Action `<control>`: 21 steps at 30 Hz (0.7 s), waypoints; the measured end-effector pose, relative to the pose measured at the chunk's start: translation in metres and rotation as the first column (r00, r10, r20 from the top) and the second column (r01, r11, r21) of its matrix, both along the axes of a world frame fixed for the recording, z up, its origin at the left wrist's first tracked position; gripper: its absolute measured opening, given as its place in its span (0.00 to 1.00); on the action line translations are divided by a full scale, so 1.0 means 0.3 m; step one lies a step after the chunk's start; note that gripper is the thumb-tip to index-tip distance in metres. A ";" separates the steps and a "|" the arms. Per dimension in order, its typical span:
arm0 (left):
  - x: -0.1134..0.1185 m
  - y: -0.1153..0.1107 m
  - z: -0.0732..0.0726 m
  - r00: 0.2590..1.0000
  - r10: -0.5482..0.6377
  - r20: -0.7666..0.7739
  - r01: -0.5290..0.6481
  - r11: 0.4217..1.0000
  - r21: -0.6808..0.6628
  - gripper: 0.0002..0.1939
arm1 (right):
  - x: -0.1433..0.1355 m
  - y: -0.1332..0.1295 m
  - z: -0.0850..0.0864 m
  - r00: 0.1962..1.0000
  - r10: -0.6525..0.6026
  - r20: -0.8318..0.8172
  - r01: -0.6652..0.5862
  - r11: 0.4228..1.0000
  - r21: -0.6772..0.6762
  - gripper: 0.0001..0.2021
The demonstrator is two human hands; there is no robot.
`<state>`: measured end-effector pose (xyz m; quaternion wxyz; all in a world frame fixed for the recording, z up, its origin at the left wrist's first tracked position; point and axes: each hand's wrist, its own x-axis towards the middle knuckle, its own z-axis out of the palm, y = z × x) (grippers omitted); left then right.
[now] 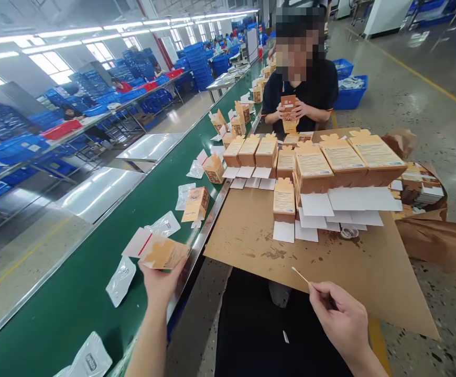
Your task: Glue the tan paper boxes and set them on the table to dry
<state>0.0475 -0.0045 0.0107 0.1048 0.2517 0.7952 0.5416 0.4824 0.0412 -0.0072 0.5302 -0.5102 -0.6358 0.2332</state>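
Observation:
My left hand is closed around the near side of a small orange-brown carton over the green conveyor belt. The carton's white flap with a red strip stands open to the left. Between the thumb and fingers of my right hand is a cotton swab, its white tip pointing up and left above the cardboard sheet. Silver pouches lie close to my left hand, one pouch just left of it and another pouch behind the carton.
Stacked cartons with white flaps cover the sheet's far part, near a small clear round dish. More cartons and pouches line the belt. Across from me a person holds a carton. A brown paper bag with cartons stands right.

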 end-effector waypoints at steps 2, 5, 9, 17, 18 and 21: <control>-0.092 -0.029 0.018 0.995 0.083 -0.047 -0.088 0.989 -0.118 0.58 | -0.010 0.015 0.005 1.000 0.001 -0.016 -0.001 1.000 0.001 0.14; -0.142 -0.029 0.010 0.997 0.078 -0.017 -0.080 0.975 -0.209 0.57 | -0.031 0.039 0.032 0.999 0.035 -0.026 -0.034 0.999 0.016 0.13; -0.098 -0.056 -0.040 0.986 0.137 -0.098 -0.134 0.990 0.039 0.55 | -0.009 0.042 0.073 1.000 0.021 -0.023 -0.020 0.999 0.044 0.12; 0.184 0.139 -0.040 0.932 -0.340 -0.127 0.355 0.928 0.118 0.25 | 0.073 0.005 0.073 0.995 -0.101 0.019 0.101 0.995 0.022 0.14; 0.243 0.238 -0.024 0.908 -0.418 -0.035 0.419 0.903 0.096 0.25 | 0.075 0.010 0.073 0.994 -0.110 0.026 0.109 0.994 0.026 0.14; 0.421 0.554 0.019 0.780 -0.602 0.170 0.624 0.770 -0.133 0.29 | 0.105 0.048 0.081 0.981 -0.172 0.092 0.168 0.985 0.046 0.13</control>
